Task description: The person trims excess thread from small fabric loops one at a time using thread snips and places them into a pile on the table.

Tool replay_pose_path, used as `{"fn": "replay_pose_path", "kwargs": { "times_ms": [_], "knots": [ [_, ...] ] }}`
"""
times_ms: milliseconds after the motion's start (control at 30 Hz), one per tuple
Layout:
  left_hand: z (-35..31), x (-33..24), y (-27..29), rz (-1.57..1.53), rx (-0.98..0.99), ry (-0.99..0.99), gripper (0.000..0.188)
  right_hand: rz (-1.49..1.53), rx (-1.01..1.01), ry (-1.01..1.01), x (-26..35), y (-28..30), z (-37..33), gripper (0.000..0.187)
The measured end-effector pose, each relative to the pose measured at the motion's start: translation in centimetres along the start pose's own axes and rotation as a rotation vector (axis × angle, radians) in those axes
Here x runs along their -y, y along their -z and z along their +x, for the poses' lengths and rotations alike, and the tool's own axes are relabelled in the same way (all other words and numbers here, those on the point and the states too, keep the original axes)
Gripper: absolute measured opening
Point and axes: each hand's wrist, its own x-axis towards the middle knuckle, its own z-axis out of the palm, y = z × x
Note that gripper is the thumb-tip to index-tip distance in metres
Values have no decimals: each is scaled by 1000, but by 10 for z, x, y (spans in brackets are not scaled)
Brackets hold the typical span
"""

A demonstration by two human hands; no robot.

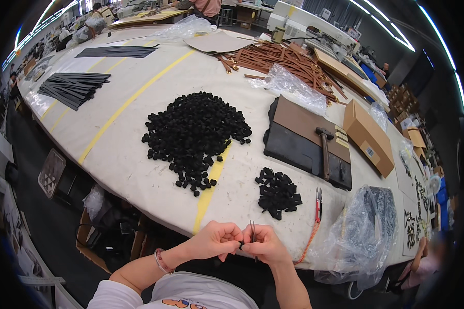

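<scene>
One camera sits on my head, a bit to the left, and looks down — my hands (242, 242) are close at the bottom, the big table (139, 154) stretches far away, edges bending round.

A small black piece (241, 245) — mostly hidden — sits pinched at the table edge beside thin upright metal tweezers (253, 233).

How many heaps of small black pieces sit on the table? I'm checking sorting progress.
2: a large heap at the table's middle, and a small heap nearer the hands, beside the red-handled snips. Others may lie hidden.
</scene>
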Motion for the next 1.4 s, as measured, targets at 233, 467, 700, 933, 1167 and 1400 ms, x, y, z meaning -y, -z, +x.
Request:
{"fn": "replay_pose_path", "kwargs": {
  "times_ms": [233,467,700,933,1167,1400],
  "knots": [
    [24,31,3,1080,-478,-961,18,-722,-524,486,-10,-28,15,9],
    [17,10,11,-431,-225,-49,10,-502,-281,207,-5,-17,0,13],
    [15,18,15,-553,-103,71,14,-556,-178,84,-2,-12,-2,15],
    [10,9,9,-589,-112,132,13,-531,-40,90,-2,-7,-4,14],
    [7,9,12,-550,-54,180,14,-600,46,131,9,-10,-5,16],
    [13,16,-6,-224,-421,-131,16,-989,-285,355,-1,-21,1,11]
  ]
}}
